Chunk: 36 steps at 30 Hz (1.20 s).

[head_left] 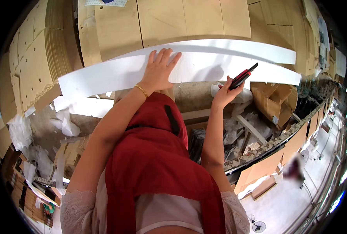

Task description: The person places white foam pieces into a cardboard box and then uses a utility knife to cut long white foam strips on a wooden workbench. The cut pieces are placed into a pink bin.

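Note:
My left hand lies flat on a long white board, fingers spread and pointing away from me. Foam seems likely for the board, but I cannot be sure. Just beyond it, a second long white strip runs along the edge of the stacked cardboard. My right hand is wrapped round a red and black utility knife. Its dark blade end points up and to the right, over the right part of the board. I cannot tell whether the blade touches the board.
Flat cardboard sheets are stacked ahead, with another pile at the left. A crumpled open carton stands at the right. White plastic scraps litter the floor below, and another white strip lies under the board's left end.

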{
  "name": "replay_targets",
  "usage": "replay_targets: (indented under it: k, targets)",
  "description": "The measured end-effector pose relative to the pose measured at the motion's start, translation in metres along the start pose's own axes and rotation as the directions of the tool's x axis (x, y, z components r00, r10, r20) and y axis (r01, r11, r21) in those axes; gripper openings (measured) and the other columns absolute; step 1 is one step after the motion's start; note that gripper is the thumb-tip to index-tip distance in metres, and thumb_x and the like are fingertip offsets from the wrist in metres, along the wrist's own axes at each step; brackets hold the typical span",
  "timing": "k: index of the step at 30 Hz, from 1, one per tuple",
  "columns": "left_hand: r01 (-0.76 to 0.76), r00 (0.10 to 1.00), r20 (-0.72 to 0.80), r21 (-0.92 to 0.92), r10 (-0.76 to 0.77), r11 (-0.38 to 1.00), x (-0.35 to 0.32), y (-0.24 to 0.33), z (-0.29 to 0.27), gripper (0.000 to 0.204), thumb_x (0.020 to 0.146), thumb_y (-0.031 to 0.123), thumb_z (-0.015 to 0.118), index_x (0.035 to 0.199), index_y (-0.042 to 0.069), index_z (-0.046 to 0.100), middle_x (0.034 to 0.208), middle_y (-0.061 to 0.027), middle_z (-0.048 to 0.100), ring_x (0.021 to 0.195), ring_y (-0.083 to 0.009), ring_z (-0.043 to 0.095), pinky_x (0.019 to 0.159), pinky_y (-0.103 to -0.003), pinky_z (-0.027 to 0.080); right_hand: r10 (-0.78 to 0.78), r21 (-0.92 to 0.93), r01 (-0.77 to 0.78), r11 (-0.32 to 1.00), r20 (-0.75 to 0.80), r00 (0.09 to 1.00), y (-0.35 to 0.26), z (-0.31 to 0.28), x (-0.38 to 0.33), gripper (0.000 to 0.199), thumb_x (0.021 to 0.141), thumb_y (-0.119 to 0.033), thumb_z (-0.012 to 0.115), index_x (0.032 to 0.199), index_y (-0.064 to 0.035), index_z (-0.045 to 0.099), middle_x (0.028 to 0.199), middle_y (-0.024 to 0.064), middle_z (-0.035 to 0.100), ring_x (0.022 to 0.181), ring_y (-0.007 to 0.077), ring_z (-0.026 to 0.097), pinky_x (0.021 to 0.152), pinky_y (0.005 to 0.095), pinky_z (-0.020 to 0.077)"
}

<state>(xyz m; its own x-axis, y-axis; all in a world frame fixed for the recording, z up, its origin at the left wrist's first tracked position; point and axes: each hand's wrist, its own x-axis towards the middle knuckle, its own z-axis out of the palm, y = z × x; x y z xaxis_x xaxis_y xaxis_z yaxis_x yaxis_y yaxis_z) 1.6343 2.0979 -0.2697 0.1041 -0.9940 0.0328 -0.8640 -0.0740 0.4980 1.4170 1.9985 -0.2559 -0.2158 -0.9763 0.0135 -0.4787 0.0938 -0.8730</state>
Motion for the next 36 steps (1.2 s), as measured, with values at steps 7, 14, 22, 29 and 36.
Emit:
replay_targets:
  k: [7,14,22,29,36]
  targets:
    - [0.066,0.996,-0.065,0.035,-0.064,0.997,-0.055,-0.040,-0.015,0.091,0.055,0.036,0.076,0.132,0.006,0.040,0.133,-0.0135,0.040,0.125,-0.0313,0.036,0.105,-0.049,0.020,-0.198,-0.054,0.210,0.976,0.172,0.965,-0.004,0.028,-0.042,0.063,0.085,-0.010,0.065,0.136,-0.0016,0.028,0.099,0.0082,0.057,0.070,0.0115,0.049,0.057,0.0228,0.0434]
    - [0.140,0.979,-0.148,-0.010,-0.140,0.990,-0.067,-0.064,-0.019,0.098,0.053,0.045,0.077,0.134,0.005,0.039,0.139,-0.0168,0.033,0.129,-0.0349,0.031,0.108,-0.050,0.018,-0.270,-0.032,0.334,0.942,0.517,0.812,-0.015,0.067,-0.099,0.073,0.075,-0.007,0.073,0.135,-0.0036,0.032,0.091,0.0058,0.054,0.071,0.0113,0.051,0.057,0.0239,0.0458]
    - [0.343,0.921,-0.223,0.071,-0.321,0.937,-0.080,-0.060,-0.013,0.111,0.050,0.050,0.078,0.138,0.002,0.031,0.145,-0.0174,0.024,0.134,-0.0349,0.023,0.107,-0.056,0.015,-0.363,-0.096,0.494,0.864,0.561,0.744,-0.045,0.105,-0.151,0.060,0.087,-0.008,0.057,0.138,-0.0021,0.027,0.101,0.0156,0.053,0.082,0.0271,0.057,0.072,0.0375,0.0473]
    - [0.387,0.899,0.080,0.316,-0.430,0.866,-0.133,-0.124,-0.084,0.124,0.046,0.058,0.077,0.144,0.008,0.020,0.150,-0.0118,0.018,0.139,-0.0280,0.016,0.106,-0.058,0.013,-0.278,-0.175,0.476,0.862,0.623,0.731,-0.044,0.117,-0.148,0.056,0.087,-0.010,0.055,0.137,-0.0062,0.030,0.101,0.0170,0.052,0.084,0.0335,0.057,0.071,0.0420,0.0476]
    - [0.209,0.978,-0.047,0.248,-0.204,0.946,-0.180,-0.183,-0.090,0.113,0.048,0.047,0.080,0.138,0.003,0.027,0.136,-0.0124,0.036,0.128,-0.0289,0.033,0.107,-0.055,0.017,-0.248,-0.283,0.531,0.799,0.650,0.718,-0.070,0.128,-0.183,0.058,0.089,-0.012,0.047,0.142,-0.0095,0.024,0.099,0.0198,0.056,0.082,0.0373,0.058,0.066,0.0447,0.0485]
